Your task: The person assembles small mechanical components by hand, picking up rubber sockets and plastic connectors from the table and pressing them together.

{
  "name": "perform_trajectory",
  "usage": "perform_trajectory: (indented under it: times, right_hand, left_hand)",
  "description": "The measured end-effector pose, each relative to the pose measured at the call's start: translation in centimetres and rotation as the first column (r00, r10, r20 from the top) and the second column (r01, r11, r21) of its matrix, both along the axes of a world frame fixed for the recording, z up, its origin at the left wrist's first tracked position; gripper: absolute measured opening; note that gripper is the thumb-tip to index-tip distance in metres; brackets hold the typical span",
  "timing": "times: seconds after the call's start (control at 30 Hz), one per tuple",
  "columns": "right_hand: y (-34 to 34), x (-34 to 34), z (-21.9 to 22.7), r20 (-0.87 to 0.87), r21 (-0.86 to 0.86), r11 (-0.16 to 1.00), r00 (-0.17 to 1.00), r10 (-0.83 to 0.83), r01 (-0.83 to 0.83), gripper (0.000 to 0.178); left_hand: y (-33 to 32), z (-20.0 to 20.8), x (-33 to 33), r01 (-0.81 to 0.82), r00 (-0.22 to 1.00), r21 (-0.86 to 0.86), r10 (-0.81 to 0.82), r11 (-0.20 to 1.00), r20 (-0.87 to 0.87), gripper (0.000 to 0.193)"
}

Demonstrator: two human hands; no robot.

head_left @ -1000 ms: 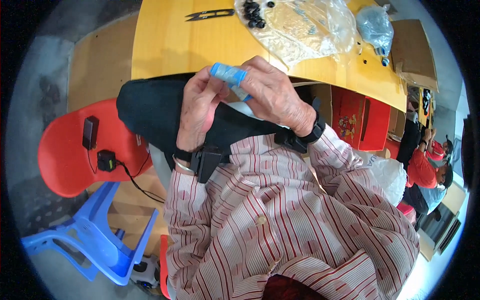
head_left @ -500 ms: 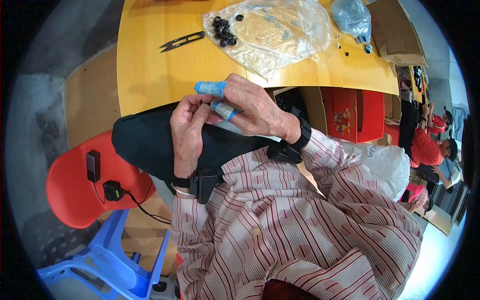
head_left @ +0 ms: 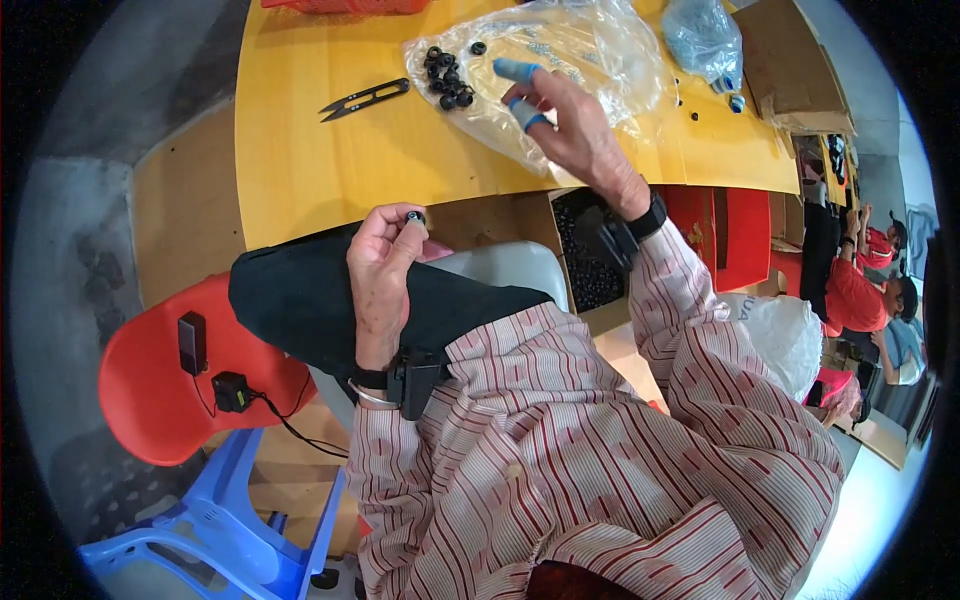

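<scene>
My left hand (head_left: 382, 265) is closed over my lap, just off the table's near edge. Between its thumb and fingertips it pinches a small black ring-shaped part (head_left: 415, 217). Over the clear plastic bag (head_left: 480, 118) on the table reaches my right hand (head_left: 575, 125). Blue and grey wraps (head_left: 517, 71) cover two of its fingers, which are spread apart with nothing seen between them. Left of that hand, several black ring-shaped parts (head_left: 447, 78) lie on the bag. Small silvery pieces (head_left: 540, 48) show on the bag beyond the fingers.
Black thread snips (head_left: 365, 100) lie on the yellow table (head_left: 300, 170). A red basket (head_left: 350, 5) stands at the far edge. Right are a bag of blue pieces (head_left: 703, 40) and a cardboard box (head_left: 800, 65). Below the table sits a box of black parts (head_left: 595, 265). People work at far right.
My right hand has left my left hand and moved away and rightward over the plastic bag. My left hand stays over the lap, its black part now showing. The red basket has come into view.
</scene>
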State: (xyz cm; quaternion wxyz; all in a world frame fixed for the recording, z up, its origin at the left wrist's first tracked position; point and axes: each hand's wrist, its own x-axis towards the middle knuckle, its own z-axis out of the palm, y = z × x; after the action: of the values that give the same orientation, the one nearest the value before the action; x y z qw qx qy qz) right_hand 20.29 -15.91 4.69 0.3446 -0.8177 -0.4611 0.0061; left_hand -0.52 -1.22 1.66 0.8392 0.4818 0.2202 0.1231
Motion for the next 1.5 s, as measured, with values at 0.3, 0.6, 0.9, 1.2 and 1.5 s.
perform_trajectory:
  times: [0.3, 0.6, 0.9, 1.2, 1.5]
  right_hand:
    - [3.1, 4.6, -0.6, 0.060, -0.072, 0.991, 0.991, 0.118, -0.113, 0.031]
    - [3.9, 4.4, -1.7, 0.089, -0.183, 0.958, 0.967, 0.240, -0.221, 0.036]
    - [3.9, 3.9, -1.6, 0.069, -0.223, 0.950, 0.969, 0.237, -0.217, 0.040]
    - [4.5, 4.1, -2.6, 0.072, -0.158, 0.969, 0.976, 0.205, -0.191, 0.035]
    - [4.2, 3.2, -2.2, 0.188, -0.217, 0.963, 0.962, 0.199, -0.157, 0.029]
  left_hand:
    - [0.3, -0.3, 0.3, -0.011, 0.999, -0.002, 0.011, 1.000, -0.031, 0.018]
    - [0.4, -0.3, 0.4, -0.022, 0.999, -0.013, 0.021, 1.000, -0.038, 0.019]
    - [0.4, -0.5, 0.6, -0.008, 0.999, -0.041, 0.006, 0.999, -0.033, 0.019]
    - [0.6, -1.2, 0.7, -0.027, 1.000, -0.001, 0.027, 1.000, -0.001, 0.017]
    - [0.5, -1.3, 0.3, -0.056, 0.998, 0.080, 0.055, 0.995, 0.016, 0.017]
